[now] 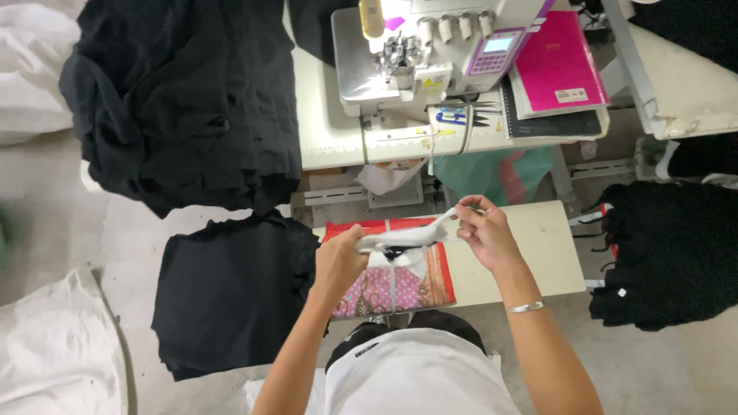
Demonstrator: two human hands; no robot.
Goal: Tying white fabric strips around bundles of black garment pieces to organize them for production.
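White strip (411, 235): stretched taut between both hands, above the patterned cushion (392, 288).
Left hand (340, 257): fist clamped on its 8 o'clock end.
Right hand (483, 230): fingers pinched on the 2 o'clock end, keeping tension.
Sewing machine (423, 54): at 12 o'clock.
Black fabric (184, 100): piled at 10 o'clock.

The scene is evenly and fairly brightly lit from above, with soft, weak shadows. A small lamp on the sewing machine (430, 54) throws hard glare onto its metal plate and washes out the pale worktop (330, 131) beside it. The black fabric pile (184, 100) swallows detail, its folds barely readable. The picture is slightly soft overall, and the far left edge smears into blur.
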